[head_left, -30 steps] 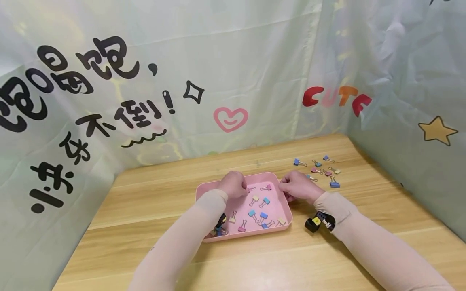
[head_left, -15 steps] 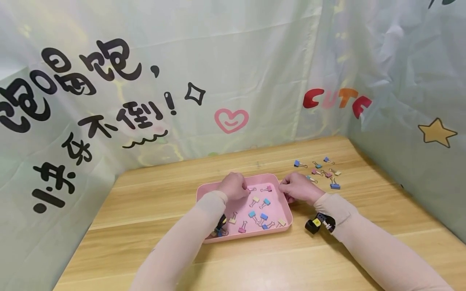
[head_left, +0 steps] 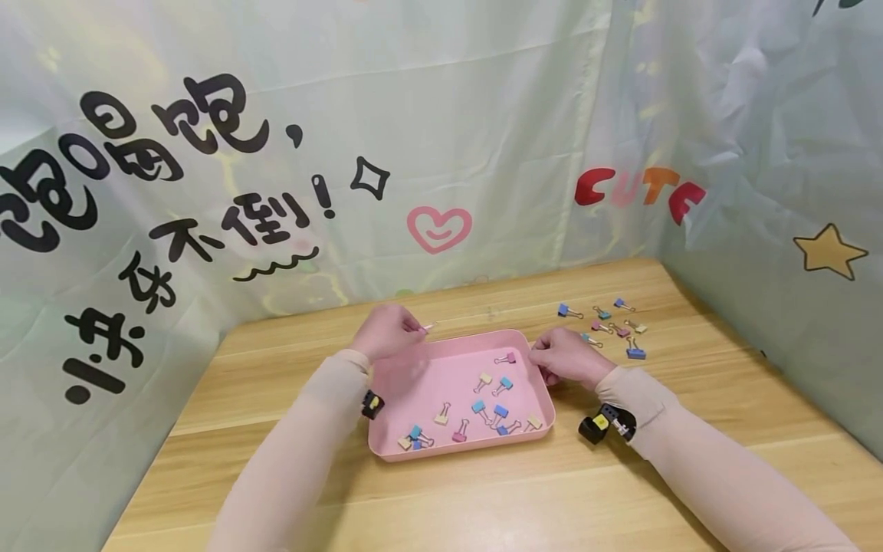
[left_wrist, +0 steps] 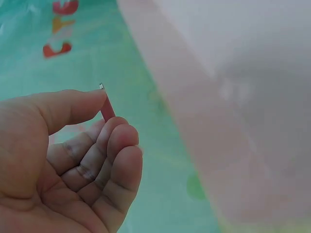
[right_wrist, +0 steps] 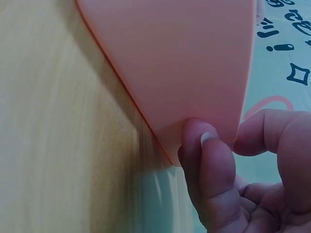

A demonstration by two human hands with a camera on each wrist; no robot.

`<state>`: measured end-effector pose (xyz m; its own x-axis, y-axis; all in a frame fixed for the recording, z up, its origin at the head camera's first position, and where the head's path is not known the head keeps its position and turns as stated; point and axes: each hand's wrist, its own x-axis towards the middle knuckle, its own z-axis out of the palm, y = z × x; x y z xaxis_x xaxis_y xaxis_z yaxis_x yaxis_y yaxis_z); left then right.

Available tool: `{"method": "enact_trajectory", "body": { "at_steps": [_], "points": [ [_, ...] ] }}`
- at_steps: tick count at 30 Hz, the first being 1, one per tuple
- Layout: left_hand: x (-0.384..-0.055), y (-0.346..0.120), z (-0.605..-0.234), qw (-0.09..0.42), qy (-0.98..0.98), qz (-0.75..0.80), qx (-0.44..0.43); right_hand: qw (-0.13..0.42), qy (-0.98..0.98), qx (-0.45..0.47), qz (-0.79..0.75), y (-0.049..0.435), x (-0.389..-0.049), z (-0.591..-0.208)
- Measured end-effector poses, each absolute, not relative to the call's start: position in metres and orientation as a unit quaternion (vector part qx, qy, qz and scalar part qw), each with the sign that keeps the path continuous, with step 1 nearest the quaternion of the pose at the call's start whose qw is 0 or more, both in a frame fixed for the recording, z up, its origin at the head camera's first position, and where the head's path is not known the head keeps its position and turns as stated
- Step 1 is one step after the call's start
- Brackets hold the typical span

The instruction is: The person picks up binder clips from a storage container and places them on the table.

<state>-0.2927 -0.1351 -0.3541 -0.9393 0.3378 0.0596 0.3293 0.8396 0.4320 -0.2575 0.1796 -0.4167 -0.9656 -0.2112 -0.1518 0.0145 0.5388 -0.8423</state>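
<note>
At the centre of the head view, a person's left hand point(head_left: 389, 331) is pinching a pink binder clip point(left_wrist: 108, 109), its body sitting between thumb and fingers and its thin metal end pointing up in the left wrist view. The clip is showing at the fingertips, just beyond the far rim of a pink tray point(head_left: 414, 387) in the head view. At the tray's right end, the right hand point(head_left: 567, 356) is gripping the wall, thumb and fingers closing on it from either side.

Inside the tray, binder clips in yellow, blue, teal and pink are lying scattered, mostly toward the right and lower edges; another pink clip point(head_left: 510, 358) is resting near the upper right corner, close to the right hand, and a teal clip point(head_left: 415, 432) is lying with others at the lower left.

On the wooden worktop point(head_left: 483, 502), right of centre, a further group of clips is spreading beyond the right hand, with a blue clip point(head_left: 635, 353) lying nearest the lower right of the group. Behind, a printed curtain point(head_left: 510, 100) is displaying a pink heart point(head_left: 439, 249) and the word "CUTE."
</note>
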Motion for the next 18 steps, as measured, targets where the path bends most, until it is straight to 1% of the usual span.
{"method": "enact_trajectory", "body": {
  "at_steps": [10, 18],
  "points": [
    [-0.294, -0.199, -0.344, 0.012, 0.959, 0.258, 0.113, 0.12, 0.87, -0.052, -0.476, 0.181, -0.259, -0.419],
    [-0.291, -0.237, -0.357, 0.006, 0.962, 0.26, 0.078, 0.122, 0.868, -0.051, -0.479, 0.181, -0.26, -0.421]
  ]
}}
